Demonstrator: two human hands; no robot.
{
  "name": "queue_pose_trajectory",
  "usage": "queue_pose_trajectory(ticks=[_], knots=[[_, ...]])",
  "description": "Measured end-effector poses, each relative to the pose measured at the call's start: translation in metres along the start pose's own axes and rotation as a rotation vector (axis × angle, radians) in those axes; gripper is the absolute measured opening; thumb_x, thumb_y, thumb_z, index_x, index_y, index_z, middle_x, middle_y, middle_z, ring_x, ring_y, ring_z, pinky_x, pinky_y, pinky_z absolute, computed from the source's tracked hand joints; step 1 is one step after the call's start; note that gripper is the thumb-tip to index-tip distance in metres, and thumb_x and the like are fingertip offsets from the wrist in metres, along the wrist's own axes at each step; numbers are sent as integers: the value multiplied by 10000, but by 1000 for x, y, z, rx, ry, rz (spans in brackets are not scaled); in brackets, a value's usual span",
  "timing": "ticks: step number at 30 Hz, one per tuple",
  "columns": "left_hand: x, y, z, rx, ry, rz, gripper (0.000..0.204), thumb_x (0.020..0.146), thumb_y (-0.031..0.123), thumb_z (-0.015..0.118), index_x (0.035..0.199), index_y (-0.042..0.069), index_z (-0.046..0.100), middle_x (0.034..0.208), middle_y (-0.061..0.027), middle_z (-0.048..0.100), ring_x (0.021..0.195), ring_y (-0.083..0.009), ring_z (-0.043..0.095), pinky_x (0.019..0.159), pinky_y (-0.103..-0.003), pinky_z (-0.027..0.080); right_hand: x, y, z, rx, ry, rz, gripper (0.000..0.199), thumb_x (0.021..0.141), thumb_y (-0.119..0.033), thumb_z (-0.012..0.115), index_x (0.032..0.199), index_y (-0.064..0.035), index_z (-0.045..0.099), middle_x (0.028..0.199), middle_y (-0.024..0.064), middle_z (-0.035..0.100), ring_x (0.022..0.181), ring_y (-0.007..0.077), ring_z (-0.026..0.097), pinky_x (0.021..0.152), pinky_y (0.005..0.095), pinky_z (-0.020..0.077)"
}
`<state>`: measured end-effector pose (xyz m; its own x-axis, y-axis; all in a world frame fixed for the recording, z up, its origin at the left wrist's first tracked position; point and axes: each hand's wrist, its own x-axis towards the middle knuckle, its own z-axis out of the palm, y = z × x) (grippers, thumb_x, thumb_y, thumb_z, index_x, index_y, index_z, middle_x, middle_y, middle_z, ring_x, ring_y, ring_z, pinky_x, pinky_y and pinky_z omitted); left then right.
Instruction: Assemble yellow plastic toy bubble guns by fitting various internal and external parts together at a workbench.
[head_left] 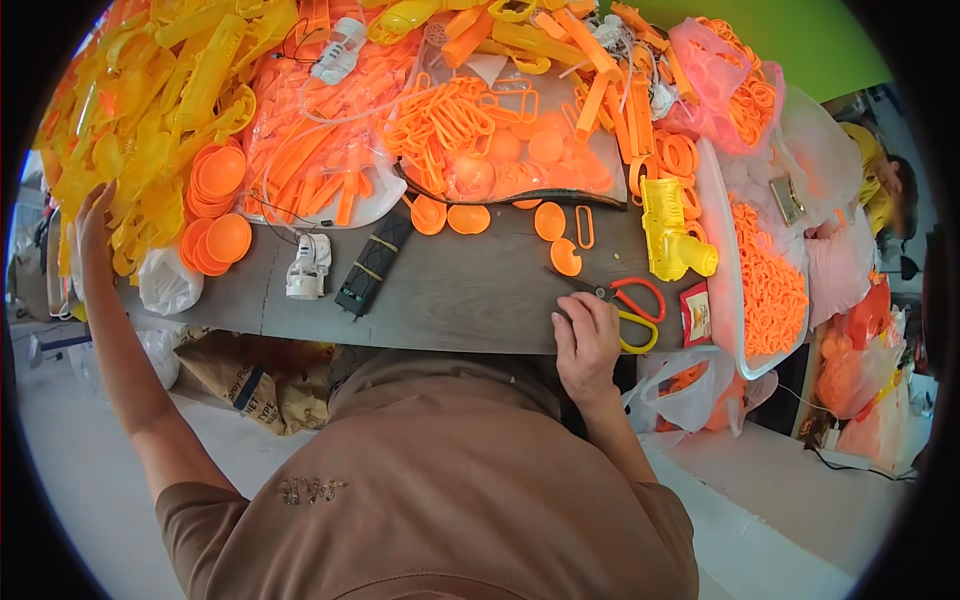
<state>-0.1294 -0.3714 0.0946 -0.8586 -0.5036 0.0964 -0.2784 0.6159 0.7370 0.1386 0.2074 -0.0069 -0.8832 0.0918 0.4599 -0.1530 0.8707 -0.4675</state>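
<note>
left hand [93, 225] touching one heap of yellow parts [175, 130], grip hidden, cannot tell, right hand [588, 345] resting beside one pair of snips [602, 292], grasp unclear, one white mechanism [307, 267] and one black bar [372, 265] lying between

The table [450, 285] is viewed from the person's head, at close range and steeply downward, through a wide fisheye lens; the brown shirt [450, 490] is taken in below, within a round dark border.

The brown shirt [470, 490] bears a dark, speckled marking [312, 490]. Short sleeves [205, 530] end well behind left grip [94, 215] and right grip [588, 345].
</note>
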Motion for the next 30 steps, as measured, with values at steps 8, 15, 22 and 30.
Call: queue_pose_trajectory(ticks=[8,15,22,30], knots=[[0,-6,-7,70,167,157,503,830,390,644,1208,61,593,1046,-114,618,893,-197,563,805,-318,437,6,22,-6,93,31,134,163,759,1,684,900,3,601,896,132,576,808,301,549,726,380,454],[-1,-13,-12,120,-10,39,466,855,334,608,1222,52,556,987,-30,593,825,-110,536,739,-254,424,44,16,5,-256,-34,34,407,776,-101,682,1151,-45,534,1104,143,547,999,323,511,870,416,397],[15,-30,-10,-171,-84,22,335,875,211,573,1179,68,581,957,-3,602,785,-88,551,689,-216,426,54,24,29,-217,-16,-25,444,781,-71,658,1196,-37,504,1037,133,594,997,322,540,886,427,398],[24,-39,-26,-469,29,12,260,907,158,577,1138,40,597,994,-33,631,786,-119,625,656,-219,525,40,28,11,-74,52,28,453,764,42,634,1190,-13,490,976,168,570,924,327,546,822,415,431]])
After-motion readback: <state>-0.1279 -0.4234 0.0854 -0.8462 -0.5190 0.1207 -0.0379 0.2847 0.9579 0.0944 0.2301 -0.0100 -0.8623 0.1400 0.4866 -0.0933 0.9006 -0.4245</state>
